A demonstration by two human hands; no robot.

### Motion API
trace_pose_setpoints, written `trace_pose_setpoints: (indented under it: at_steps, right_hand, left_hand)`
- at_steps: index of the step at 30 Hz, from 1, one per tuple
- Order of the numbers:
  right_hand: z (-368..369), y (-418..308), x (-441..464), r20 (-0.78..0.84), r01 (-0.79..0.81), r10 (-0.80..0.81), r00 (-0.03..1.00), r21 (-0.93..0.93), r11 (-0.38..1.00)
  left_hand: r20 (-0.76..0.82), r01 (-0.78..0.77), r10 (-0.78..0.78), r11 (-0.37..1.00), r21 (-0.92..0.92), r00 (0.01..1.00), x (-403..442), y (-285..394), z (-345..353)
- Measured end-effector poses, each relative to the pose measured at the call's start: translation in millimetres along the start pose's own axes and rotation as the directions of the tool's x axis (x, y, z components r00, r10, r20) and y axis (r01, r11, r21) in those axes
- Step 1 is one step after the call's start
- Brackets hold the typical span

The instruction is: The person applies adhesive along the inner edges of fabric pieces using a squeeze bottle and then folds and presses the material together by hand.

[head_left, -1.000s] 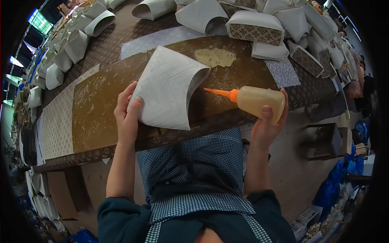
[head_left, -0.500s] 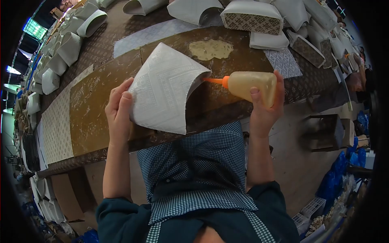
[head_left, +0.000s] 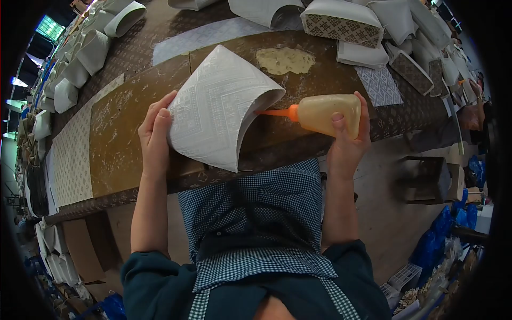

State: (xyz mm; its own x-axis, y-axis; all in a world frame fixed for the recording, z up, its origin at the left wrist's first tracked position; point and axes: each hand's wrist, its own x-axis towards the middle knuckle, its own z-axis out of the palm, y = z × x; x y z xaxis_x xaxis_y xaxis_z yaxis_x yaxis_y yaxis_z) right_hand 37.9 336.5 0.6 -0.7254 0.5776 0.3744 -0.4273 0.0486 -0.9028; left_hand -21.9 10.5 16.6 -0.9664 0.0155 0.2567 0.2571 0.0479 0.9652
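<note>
My left hand [head_left: 158, 128] grips the left side of a white embossed sleeve-like piece [head_left: 213, 109], which tilts above the table with its open end to the right. In my right hand [head_left: 348, 133] is a squeeze glue bottle [head_left: 328, 113], lying nearly level, with yellowish contents and an orange nozzle [head_left: 274, 112]. The nozzle's tip is at the piece's open end, just inside the curved edge; whether it touches the inner wall I cannot tell. Behind them a pale yellowish patch [head_left: 285, 61] of dried-looking stuff lies on the brown board [head_left: 122, 144].
White box-like pieces with patterned bases [head_left: 341, 29] are heaped at the back right. More white curved pieces [head_left: 92, 52] line the far left. A patterned sheet [head_left: 72, 165] lies at the left. Beyond the table's right side stands a dark stool [head_left: 426, 180]; blue bags [head_left: 434, 234] lie on the floor.
The bottle's nozzle has gone left, farther into the piece's open end. The white piece has shifted slightly and turned, so its opening shows a little more. Both hands keep their holds.
</note>
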Motion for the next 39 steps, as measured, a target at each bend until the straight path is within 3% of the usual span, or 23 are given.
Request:
trace_pose_setpoints:
  at_steps: [35, 39]
  right_hand:
    - [0.8, -4.3, -31.2, 0.254, -0.356, 0.302, 0.919, 0.204, 0.912]
    - [-3.4, -4.5, -35.4, 0.282, -0.404, 0.334, 0.899, 0.246, 0.881]
  left_hand:
    - [0.043, -0.065, 0.062, 0.995, 0.075, 0.997, 1.5, -7.3, -3.7]
    - [0.162, -0.029, 0.007, 0.991, 0.131, 0.987, 4.4, 0.2, -9.1]
